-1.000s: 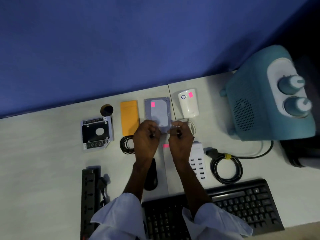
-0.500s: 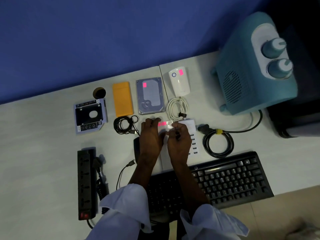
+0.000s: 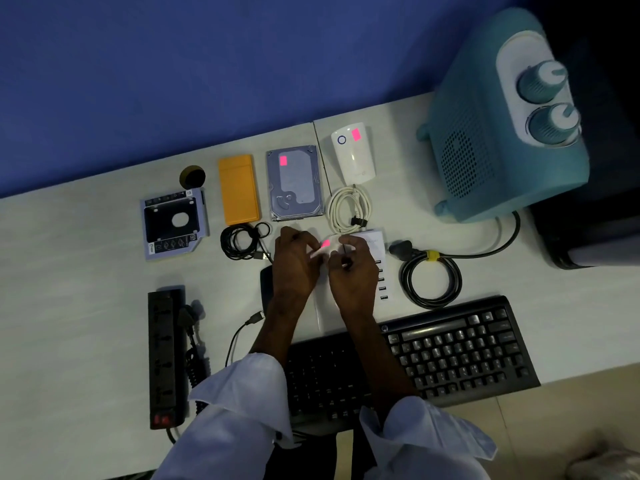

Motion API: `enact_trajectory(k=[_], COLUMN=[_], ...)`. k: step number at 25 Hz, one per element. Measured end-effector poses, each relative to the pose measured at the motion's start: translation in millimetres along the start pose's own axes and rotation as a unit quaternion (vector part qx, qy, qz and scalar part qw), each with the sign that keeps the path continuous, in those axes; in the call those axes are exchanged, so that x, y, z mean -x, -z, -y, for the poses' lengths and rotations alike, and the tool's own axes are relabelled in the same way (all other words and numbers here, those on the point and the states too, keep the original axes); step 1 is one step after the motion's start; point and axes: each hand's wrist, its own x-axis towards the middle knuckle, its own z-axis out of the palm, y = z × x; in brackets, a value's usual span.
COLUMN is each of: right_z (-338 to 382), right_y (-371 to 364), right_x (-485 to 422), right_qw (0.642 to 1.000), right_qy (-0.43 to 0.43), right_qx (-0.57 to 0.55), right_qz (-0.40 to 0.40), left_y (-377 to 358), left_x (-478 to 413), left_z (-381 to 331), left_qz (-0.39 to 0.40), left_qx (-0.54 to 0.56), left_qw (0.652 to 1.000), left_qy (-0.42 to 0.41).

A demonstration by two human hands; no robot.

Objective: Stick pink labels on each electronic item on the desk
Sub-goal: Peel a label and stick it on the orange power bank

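My left hand point(image 3: 294, 265) and my right hand point(image 3: 355, 275) meet just above the white multi-port USB charger point(image 3: 380, 271). Together they pinch a small white backing strip that carries a pink label point(image 3: 325, 243). Something thin and dark also shows in my right fingers. The grey hard drive point(image 3: 294, 188) has a pink label point(image 3: 283, 161) on it, and so does the white plug-in device point(image 3: 353, 157), its label point(image 3: 355, 135) beside the blue ring. I see no pink on the orange case point(image 3: 239, 190), the drive caddy point(image 3: 175, 223), the keyboard point(image 3: 450, 344) or the power strip point(image 3: 164, 355).
A black mouse point(image 3: 266, 282) lies partly under my left wrist. Coiled cables lie about: a thin black one point(image 3: 242, 241), a white one point(image 3: 348, 209) and a thick black one point(image 3: 431, 277). A teal heater point(image 3: 502, 133) stands at the right. A blue wall backs the desk.
My hands have drawn back from the hard drive towards me and now sit over the USB charger. The pink label is raised between my fingertips. The view has tilted down.
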Motion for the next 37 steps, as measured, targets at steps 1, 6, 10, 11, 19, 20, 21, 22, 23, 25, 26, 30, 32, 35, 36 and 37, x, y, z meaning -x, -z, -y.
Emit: enact_trajectory(k=[1, 6, 10, 11, 19, 20, 21, 22, 23, 25, 26, 30, 32, 35, 36, 37], right_z=[-0.2, 6.4, 8.8, 8.3, 5.0, 3.2, 2.1, 1.7, 1.7, 1.7, 1.9, 0.9, 7.6, 20.2, 22.3, 25.6], right_y=[1.6, 6.8, 12.1, 13.5, 11.1, 10.8, 10.4, 10.7, 10.9, 11.5, 11.9, 8.0, 5.4, -5.6, -10.5, -15.8], right_x=[-1.1, -14.7, -24.1, -24.4, -19.2, -19.1, -19.0, -18.5, -17.8, -16.5, -16.0, -15.1, -9.7, -4.2, -4.7, -6.4], right_qw=[1.0, 0.993, 0.989, 0.989, 0.991, 0.991, 0.991, 0.991, 0.991, 0.99, 0.99, 0.99, 0.994, 0.999, 0.998, 0.996], right_qy=[0.007, -0.008, -0.021, -0.021, -0.002, -0.006, -0.011, -0.012, -0.01, -0.013, -0.014, 0.009, -0.008, 0.003, -0.006, -0.03], right_qx=[0.014, 0.081, 0.071, 0.064, 0.025, 0.026, 0.028, 0.031, 0.033, 0.032, 0.037, 0.102, 0.099, 0.031, 0.002, -0.031], right_qz=[0.01, 0.087, 0.129, 0.13, 0.135, 0.134, 0.132, 0.133, 0.133, 0.137, 0.136, 0.092, 0.047, 0.033, 0.055, 0.083], left_y=[3.1, 26.3, 37.0, 38.5, 34.6, 34.5, 35.2, 36.3, 37.5, 38.5, 38.5, 41.5, 44.1, 48.7, 49.2, 50.4], left_x=[0.7, 9.0, 15.6, 16.6, 21.9, 21.8, 21.8, 21.6, 20.8, 18.8, 17.7, 19.0, 21.3, 22.5, 21.5, 20.0], left_z=[-0.6, 2.9, 6.6, 5.2, 4.4, 5.1, 4.7, 4.5, 4.3, 5.4, 5.4, 3.7, 3.1, 2.5, 3.0, 4.9], left_qz=[0.001, 0.04, 0.054, 0.048, -0.027, -0.026, -0.023, -0.017, -0.012, -0.004, -0.002, -0.059, -0.085, -0.073, -0.067, -0.065], left_qx=[0.045, 0.222, 0.263, 0.265, 0.137, 0.108, 0.083, 0.065, 0.055, 0.054, 0.069, 0.139, 0.167, 0.231, 0.241, 0.247], left_qw=[0.999, 0.973, 0.962, 0.962, 0.989, 0.992, 0.993, 0.993, 0.993, 0.993, 0.993, 0.988, 0.982, 0.97, 0.968, 0.966], left_qy=[0.014, 0.058, 0.054, 0.055, -0.039, -0.061, -0.082, -0.095, -0.1, -0.102, -0.099, -0.035, -0.014, 0.008, 0.017, 0.031])
